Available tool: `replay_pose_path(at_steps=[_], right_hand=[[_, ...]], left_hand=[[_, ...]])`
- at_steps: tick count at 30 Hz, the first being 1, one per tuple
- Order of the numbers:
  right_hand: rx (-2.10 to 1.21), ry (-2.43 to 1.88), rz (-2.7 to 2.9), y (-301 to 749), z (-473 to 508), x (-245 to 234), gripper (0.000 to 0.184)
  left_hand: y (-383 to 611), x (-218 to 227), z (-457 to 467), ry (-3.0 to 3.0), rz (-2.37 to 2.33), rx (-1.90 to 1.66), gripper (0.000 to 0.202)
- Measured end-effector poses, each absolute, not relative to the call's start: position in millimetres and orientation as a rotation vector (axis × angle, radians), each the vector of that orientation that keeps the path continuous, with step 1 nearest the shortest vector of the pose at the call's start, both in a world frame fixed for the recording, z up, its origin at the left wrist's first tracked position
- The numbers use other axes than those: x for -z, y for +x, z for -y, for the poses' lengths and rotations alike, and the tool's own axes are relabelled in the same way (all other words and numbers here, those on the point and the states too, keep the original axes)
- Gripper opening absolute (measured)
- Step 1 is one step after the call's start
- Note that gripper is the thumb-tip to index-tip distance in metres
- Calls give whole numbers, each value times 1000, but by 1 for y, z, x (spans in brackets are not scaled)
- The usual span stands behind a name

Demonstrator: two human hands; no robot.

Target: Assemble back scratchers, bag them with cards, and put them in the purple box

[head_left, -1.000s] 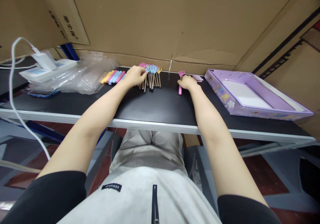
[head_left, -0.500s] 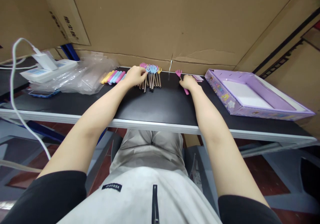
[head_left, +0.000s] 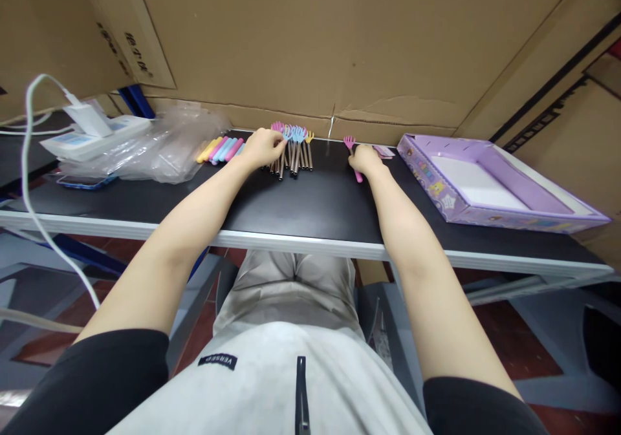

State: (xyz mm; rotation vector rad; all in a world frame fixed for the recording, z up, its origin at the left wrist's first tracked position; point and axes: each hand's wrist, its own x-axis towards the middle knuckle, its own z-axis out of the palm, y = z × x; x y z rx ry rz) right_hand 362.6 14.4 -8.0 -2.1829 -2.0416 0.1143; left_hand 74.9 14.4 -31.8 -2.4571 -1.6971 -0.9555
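Observation:
My right hand point(head_left: 366, 159) is closed round a pink back scratcher point(head_left: 349, 142), its claw showing beyond the fingers and its pink handle below them. My left hand point(head_left: 263, 147) rests at the left side of a pile of metal back scratcher rods point(head_left: 294, 157) with pink, blue and yellow claws. Its fingers are curled in on the rods; which one they grip is partly hidden. Left of that hand lies a row of pink, yellow, blue and purple handles point(head_left: 220, 150), partly covered by the wrist.
Clear plastic bags point(head_left: 165, 147) lie at the left, near a white power strip point(head_left: 97, 139) with a plugged-in charger and a phone point(head_left: 85, 181). An open purple box point(head_left: 485, 183) stands at the right. Small pink cards point(head_left: 384, 152) lie behind my right hand. Cardboard point(head_left: 310, 47) walls the table's back.
The pink back scratcher in my right hand has turned a little: its claw shifted right and its handle end shifted left. My left hand has stayed at the rods.

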Motion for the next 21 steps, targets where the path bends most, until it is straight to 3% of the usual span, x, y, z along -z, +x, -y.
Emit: replay_pose_path(at_steps=[21], right_hand=[[50, -2282, 2211, 352, 0, -8, 42]], left_hand=[[79, 28, -9, -2419, 1750, 880, 27]])
